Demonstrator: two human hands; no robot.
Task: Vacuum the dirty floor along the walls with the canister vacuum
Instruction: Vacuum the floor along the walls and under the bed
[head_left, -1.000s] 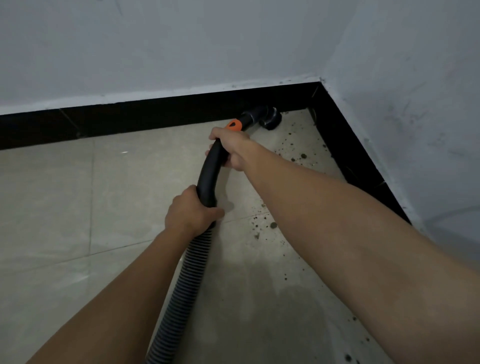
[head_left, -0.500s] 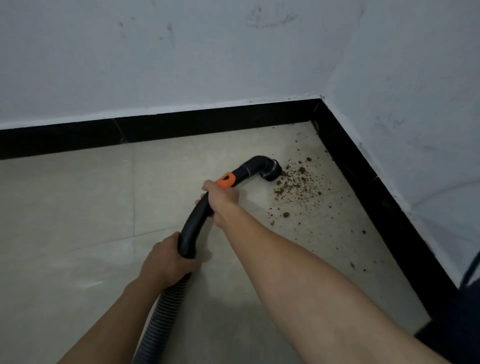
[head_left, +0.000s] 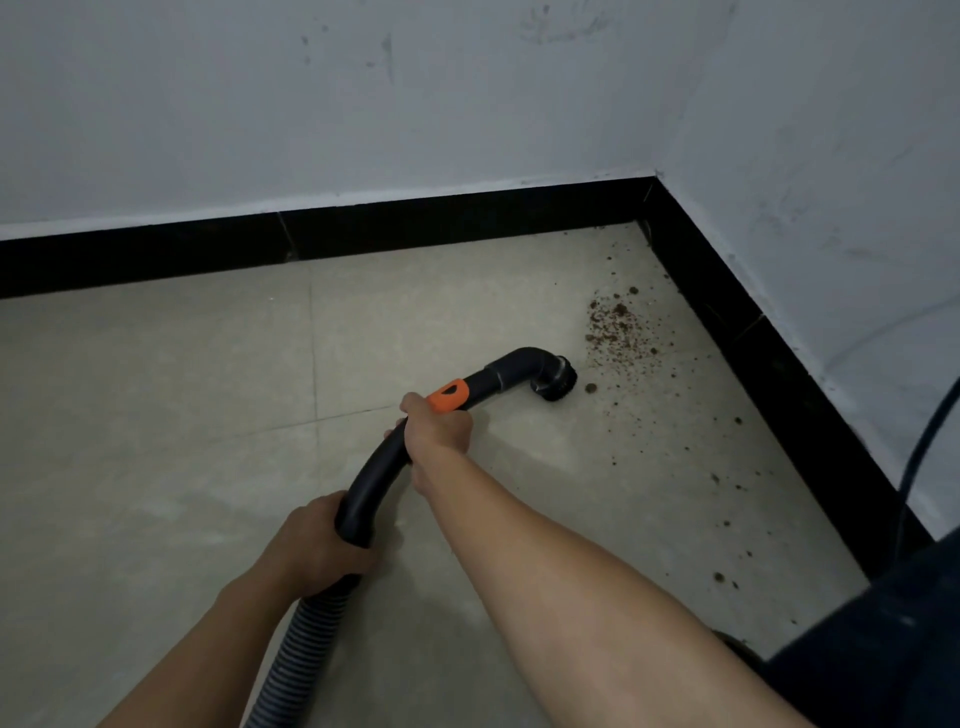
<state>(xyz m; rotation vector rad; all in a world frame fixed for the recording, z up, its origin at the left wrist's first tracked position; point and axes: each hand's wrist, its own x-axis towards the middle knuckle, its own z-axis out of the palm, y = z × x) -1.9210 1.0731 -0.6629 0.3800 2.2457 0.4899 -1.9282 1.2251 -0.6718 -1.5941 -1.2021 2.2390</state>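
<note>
Just short of the corner of the black skirting (head_left: 652, 205), on the pale tiled floor (head_left: 156, 426): the vacuum's round brush nozzle (head_left: 555, 382) sits mouth down, on the tile as far as I can tell. The main dirt patch (head_left: 618, 330), brown crumbs, lies between the nozzle and the corner, with one larger crumb right beside the brush. A thinner trail of loose crumbs (head_left: 719, 576) runs away from the corner along the right-hand skirting, toward the person. The right hand (head_left: 439, 434) is wrapped round the curved black handle tube (head_left: 371, 483), fingers closed on it just behind the orange slider (head_left: 451, 395). The left hand (head_left: 317, 540) is clamped on the same tube farther from the corner, where the ribbed grey hose (head_left: 296, 660) joins it. The canister itself is not in view. A dark cable (head_left: 930, 431) hangs by the right wall, well out from the corner. Step in hand, by my reading: working the corner patch, with the nozzle at its near edge and the patch not yet taken up. The next move calls for pushing the nozzle toward the corner across the patch with the brush flat on the tile, then drawing it back along the right-hand skirting for the trail. The floor along the skirting left of the corner looks free of crumbs. Writing: none legible, and no brand or label can be made out on the tube, slider or nozzle. The white wall (head_left: 311, 114) above the corner carries scuffs only, not text.
</note>
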